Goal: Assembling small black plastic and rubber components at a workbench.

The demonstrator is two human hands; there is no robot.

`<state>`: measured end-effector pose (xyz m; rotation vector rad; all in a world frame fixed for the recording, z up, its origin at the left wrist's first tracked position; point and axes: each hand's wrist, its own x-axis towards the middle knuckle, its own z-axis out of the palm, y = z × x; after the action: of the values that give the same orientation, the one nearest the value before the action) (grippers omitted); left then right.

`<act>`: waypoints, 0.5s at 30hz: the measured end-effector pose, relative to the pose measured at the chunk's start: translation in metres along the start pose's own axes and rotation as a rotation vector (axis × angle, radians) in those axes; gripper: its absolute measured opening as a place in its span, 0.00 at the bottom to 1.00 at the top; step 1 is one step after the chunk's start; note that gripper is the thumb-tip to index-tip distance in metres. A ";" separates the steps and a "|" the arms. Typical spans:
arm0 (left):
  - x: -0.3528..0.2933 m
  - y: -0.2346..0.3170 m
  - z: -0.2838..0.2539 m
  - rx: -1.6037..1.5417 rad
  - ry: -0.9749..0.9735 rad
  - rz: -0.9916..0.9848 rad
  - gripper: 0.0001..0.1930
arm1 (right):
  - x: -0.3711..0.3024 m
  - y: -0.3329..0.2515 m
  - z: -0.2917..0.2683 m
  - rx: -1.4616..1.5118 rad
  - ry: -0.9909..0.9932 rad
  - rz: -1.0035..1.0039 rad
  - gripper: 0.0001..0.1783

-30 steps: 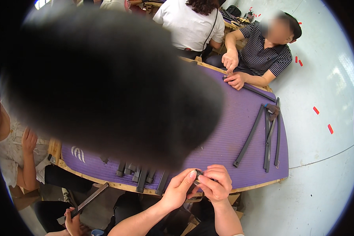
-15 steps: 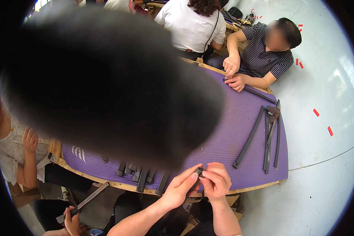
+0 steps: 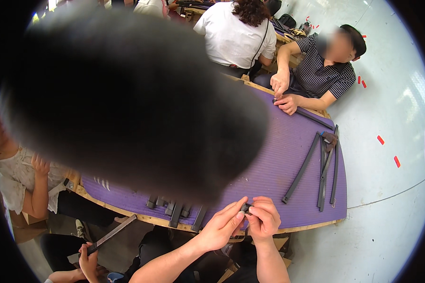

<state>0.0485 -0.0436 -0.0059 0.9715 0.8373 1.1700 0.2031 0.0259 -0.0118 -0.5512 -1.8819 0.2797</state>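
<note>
My left hand (image 3: 220, 226) and my right hand (image 3: 265, 218) meet above the near edge of the purple mat, both closed. Between their fingertips is the end of a black bar (image 3: 246, 207), most of which my fingers hide. The left thumb and forefinger grip it from the left, while the right fingers pinch at its tip. Whether a separate small part is held at that tip is too small to tell. Several black bars (image 3: 175, 215) lie on the mat left of my left hand, partly covered by a large dark blur (image 3: 137, 104).
The table's purple mat (image 3: 264, 160) has a wooden rim. More black bars (image 3: 301, 167) and a dark brown cloth (image 3: 330, 140) lie at the right. Across the table a person in a striped shirt (image 3: 323, 70) works on a bar. At lower left, another person's hand (image 3: 88, 259) holds a bar.
The whole view has shifted slightly. My hands stay together at the bar's end, with a small change in finger position, and the bar's shaft shows less below them.
</note>
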 end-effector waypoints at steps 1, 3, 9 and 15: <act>0.000 0.001 0.000 -0.002 -0.001 -0.001 0.25 | -0.001 0.000 -0.001 0.011 -0.014 0.001 0.13; 0.000 0.003 0.001 0.044 0.010 0.008 0.24 | -0.003 0.004 -0.002 0.009 -0.015 -0.011 0.13; 0.000 -0.001 -0.002 0.095 0.014 0.084 0.24 | -0.001 0.006 -0.003 0.021 -0.026 -0.032 0.12; 0.003 -0.002 -0.001 0.306 0.059 0.190 0.24 | 0.000 0.006 -0.003 0.037 -0.024 -0.022 0.12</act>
<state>0.0488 -0.0411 -0.0079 1.2952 1.0078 1.2594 0.2076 0.0312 -0.0133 -0.5042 -1.9011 0.3073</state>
